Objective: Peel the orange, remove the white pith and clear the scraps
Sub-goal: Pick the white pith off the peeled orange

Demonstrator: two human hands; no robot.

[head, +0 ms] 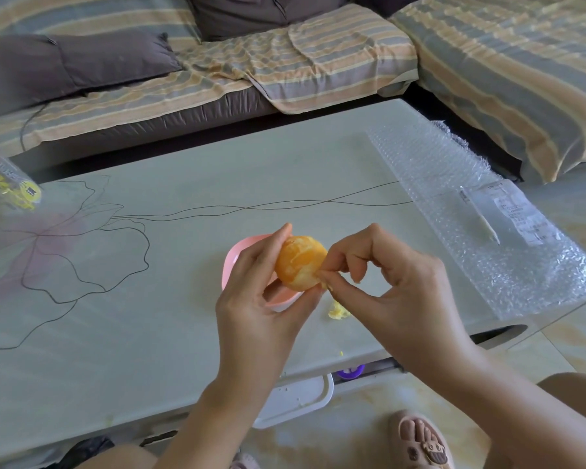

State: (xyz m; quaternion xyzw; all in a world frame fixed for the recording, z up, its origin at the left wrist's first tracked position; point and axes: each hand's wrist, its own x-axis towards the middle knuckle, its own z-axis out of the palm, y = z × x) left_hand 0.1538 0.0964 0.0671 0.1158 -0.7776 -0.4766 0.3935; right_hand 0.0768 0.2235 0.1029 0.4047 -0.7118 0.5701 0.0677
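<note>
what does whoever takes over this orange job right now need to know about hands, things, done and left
Left hand grips the orange, held over the pink bowl.
Right hand pinches a bit of pith at the orange's lower right.
Done: the rind is off; a small pile of scraps lies on the table right of the bowl.
Left: pale pith streaks on the fruit, then clearing the scraps. The bowl's contents are hidden by the hand.

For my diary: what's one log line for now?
left hand holds orange | right hand pinches pith | scraps on table
</note>
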